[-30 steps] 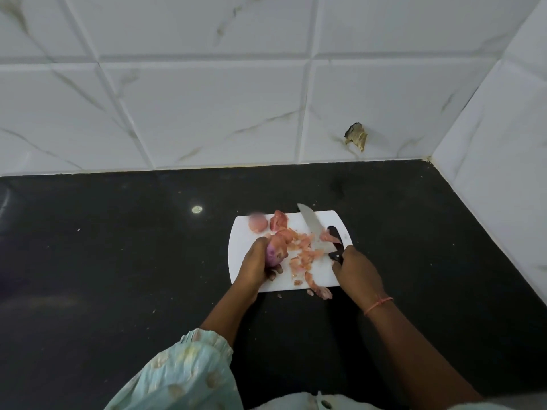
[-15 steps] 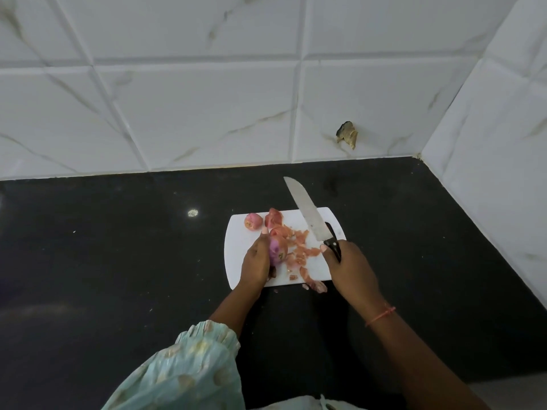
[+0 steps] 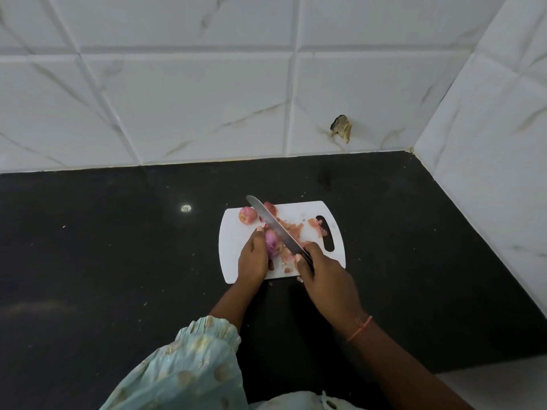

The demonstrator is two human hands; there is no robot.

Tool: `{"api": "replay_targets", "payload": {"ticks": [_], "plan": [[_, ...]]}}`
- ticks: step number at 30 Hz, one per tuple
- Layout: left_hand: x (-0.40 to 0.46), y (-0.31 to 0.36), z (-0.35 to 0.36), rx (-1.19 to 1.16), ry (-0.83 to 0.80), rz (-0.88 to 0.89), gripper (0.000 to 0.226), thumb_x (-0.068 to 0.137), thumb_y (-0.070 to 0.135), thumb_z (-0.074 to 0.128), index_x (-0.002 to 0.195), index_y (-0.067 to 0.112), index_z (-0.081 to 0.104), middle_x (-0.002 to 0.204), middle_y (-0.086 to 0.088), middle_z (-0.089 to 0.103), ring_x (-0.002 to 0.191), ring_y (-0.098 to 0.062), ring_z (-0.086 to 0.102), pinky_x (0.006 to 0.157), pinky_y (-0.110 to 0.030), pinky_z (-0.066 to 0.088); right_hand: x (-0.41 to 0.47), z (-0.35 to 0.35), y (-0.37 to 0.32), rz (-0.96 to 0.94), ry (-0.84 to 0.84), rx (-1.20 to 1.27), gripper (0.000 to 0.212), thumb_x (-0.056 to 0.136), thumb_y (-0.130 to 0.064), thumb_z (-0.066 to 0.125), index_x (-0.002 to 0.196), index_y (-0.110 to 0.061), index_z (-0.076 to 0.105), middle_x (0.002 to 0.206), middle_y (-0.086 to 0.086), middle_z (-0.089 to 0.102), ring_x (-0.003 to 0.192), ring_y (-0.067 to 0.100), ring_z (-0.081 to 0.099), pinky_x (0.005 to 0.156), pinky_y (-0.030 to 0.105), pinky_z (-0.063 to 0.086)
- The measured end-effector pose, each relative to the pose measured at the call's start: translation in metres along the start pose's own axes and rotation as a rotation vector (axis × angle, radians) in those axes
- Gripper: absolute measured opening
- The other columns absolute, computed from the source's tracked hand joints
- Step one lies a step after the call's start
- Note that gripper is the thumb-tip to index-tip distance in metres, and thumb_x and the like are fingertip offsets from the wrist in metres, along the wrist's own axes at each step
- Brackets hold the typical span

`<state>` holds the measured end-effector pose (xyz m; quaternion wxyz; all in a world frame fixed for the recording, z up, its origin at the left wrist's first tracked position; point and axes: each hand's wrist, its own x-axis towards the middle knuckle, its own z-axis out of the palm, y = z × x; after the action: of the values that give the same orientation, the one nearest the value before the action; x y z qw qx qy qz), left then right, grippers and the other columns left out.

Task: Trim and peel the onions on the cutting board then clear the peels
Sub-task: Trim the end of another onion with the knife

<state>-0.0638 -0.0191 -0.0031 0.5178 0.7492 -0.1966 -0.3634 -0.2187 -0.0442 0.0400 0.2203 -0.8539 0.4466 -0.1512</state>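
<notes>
A small white cutting board (image 3: 236, 232) lies on the black counter. My left hand (image 3: 253, 257) grips a purple onion (image 3: 273, 243) near the board's middle. My right hand (image 3: 322, 269) holds a knife (image 3: 273, 224) by its black handle, the blade angled up-left across the onion's right side. Another onion (image 3: 247, 215) sits at the board's far left corner, and a third (image 3: 270, 207) peeks out behind the blade. Pink peels (image 3: 296, 230) lie scattered over the middle of the board and near its handle slot (image 3: 327, 236).
The black counter (image 3: 118, 261) extends left and right of the board. White tiled walls (image 3: 207, 99) close the back and the right side. A broken hole (image 3: 341, 128) marks the back wall. A peel scrap (image 3: 299, 279) lies just off the board's front edge.
The knife has swung from pointing up at the back wall to leaning left across the held onion. My right hand has moved closer to my left.
</notes>
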Motion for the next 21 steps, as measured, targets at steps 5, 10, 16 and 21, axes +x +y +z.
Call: {"api": "replay_targets", "payload": {"ticks": [5, 10, 16, 21], "plan": [[0.0, -0.009, 0.004, 0.022, 0.007, 0.06, 0.046, 0.1, 0.06, 0.026, 0.103, 0.039, 0.067, 0.108, 0.003, 0.073, 0.1, -0.019, 0.068, 0.096, -0.045, 0.054, 0.001, 0.001, 0.007, 0.026, 0.018, -0.031, 0.034, 0.101, -0.039, 0.04, 0.133, -0.031, 0.047, 0.1, -0.005, 0.068, 0.089, 0.014, 0.064, 0.071, 0.035, 0.054], [-0.002, -0.006, 0.006, 0.071, 0.026, 0.073, 0.048, 0.103, 0.056, 0.025, 0.113, 0.033, 0.066, 0.11, 0.002, 0.072, 0.102, -0.02, 0.067, 0.098, -0.048, 0.053, -0.003, -0.002, 0.003, -0.013, 0.04, 0.022, 0.038, 0.102, -0.041, 0.041, 0.137, -0.029, 0.047, 0.106, -0.006, 0.069, 0.094, 0.013, 0.066, 0.075, 0.035, 0.056], [-0.001, -0.001, 0.007, 0.134, 0.028, 0.079, 0.041, 0.108, 0.044, 0.022, 0.108, 0.029, 0.061, 0.106, 0.0, 0.068, 0.1, -0.021, 0.064, 0.094, -0.04, 0.051, 0.002, 0.003, -0.002, -0.01, 0.034, -0.02, 0.04, 0.102, -0.045, 0.037, 0.14, -0.032, 0.044, 0.106, -0.005, 0.07, 0.095, 0.011, 0.066, 0.073, 0.033, 0.055], [0.001, -0.008, 0.009, 0.16, 0.037, 0.106, 0.049, 0.108, 0.045, 0.023, 0.133, 0.025, 0.06, 0.125, -0.003, 0.066, 0.114, -0.024, 0.061, 0.1, -0.038, 0.047, 0.006, -0.005, 0.003, 0.049, 0.051, -0.008, 0.038, 0.102, -0.043, 0.039, 0.137, -0.033, 0.047, 0.106, -0.005, 0.069, 0.094, 0.014, 0.065, 0.074, 0.035, 0.054]]}}
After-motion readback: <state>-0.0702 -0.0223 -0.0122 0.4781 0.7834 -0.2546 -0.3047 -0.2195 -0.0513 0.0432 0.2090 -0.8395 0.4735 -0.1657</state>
